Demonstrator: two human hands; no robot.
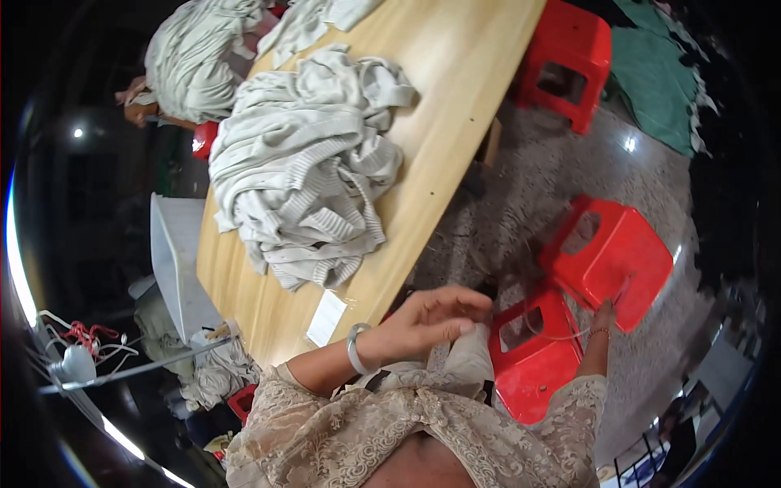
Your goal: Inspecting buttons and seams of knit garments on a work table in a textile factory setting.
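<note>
My left hand [431, 319], with a pale bangle on its wrist, hovers over my lap beside the table's near edge. Its fingers curve loosely, the thumb stands apart from them, and nothing is held. Out to the right, my right hand [604, 314] reaches to the near edge of a red plastic stool [630, 256]. The fingers there are small and partly hidden, so their grip does not show. A thin pale strand runs toward that hand across a second red stool [537, 378] next to my leg. On the wooden table [431, 106] lies a heap of off-white knit garments [305, 163].
A white paper slip [326, 317] rests near the table's close corner. More pale garments [199, 61] are piled at the far left. Another red stool [569, 61] and green cloth [651, 89] are at the far right. A white bin [175, 260] stands left of the table.
</note>
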